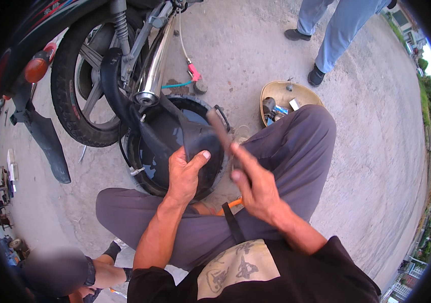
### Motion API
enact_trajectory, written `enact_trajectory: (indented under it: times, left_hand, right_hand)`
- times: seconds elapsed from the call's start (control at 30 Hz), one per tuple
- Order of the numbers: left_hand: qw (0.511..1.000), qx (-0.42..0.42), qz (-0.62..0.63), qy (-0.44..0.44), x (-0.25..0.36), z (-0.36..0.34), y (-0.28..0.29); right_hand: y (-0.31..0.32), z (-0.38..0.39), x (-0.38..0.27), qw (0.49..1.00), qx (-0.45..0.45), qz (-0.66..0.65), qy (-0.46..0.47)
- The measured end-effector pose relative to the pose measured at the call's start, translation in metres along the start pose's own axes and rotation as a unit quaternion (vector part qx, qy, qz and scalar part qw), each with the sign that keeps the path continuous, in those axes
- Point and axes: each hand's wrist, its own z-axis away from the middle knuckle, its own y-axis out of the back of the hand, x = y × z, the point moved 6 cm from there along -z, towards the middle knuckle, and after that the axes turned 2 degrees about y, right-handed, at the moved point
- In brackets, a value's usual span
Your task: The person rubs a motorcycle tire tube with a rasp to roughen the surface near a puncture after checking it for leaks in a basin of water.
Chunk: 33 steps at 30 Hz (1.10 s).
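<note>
My left hand [182, 177] grips a black rubber inner tube [199, 135], its thumb lying on top. The tube stretches from beside the motorcycle's rear wheel [88, 86] and lies over a round black basin [211, 105] of water. A metal valve stem [142, 118] sticks out of the tube. In my right hand [258, 184] is a flat, brownish file-like tool [219, 127], smeared by motion. It is held close to the stretch of tube under my left hand; whether they touch, I cannot tell. My left fingers are hidden beneath the rubber.
A chrome exhaust pipe [150, 81] overhangs the basin. Beyond it lies a pink air nozzle [193, 72] on a hose. A tan tub [277, 87] of small items stands past my right knee. One person [326, 38] stands ahead; another [102, 275] is low at left.
</note>
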Motion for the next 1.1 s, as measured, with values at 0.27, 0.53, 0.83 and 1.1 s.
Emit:
enact_trajectory:
  times: [0.27, 0.53, 0.83, 1.1]
  left_hand:
    - [1.000, 0.008, 0.017, 0.007, -0.005, 0.000, 0.000]
    - [0.999, 0.011, -0.038, -0.031, 0.004, 0.002, -0.010]
    - [0.999, 0.011, -0.040, -0.006, -0.012, 0.001, 0.004]
    - [0.998, 0.046, 0.001, -0.042, 0.005, 0.006, 0.004]
  right_hand:
    - [-0.025, -0.027, -0.001, 0.999, 0.004, 0.035, -0.003]
    - [-0.026, -0.018, 0.003, 0.997, 0.027, 0.074, 0.018]
    - [-0.029, 0.004, 0.004, 0.994, 0.040, 0.084, 0.054]
    - [-0.002, -0.008, -0.003, 0.998, 0.059, -0.012, -0.001]
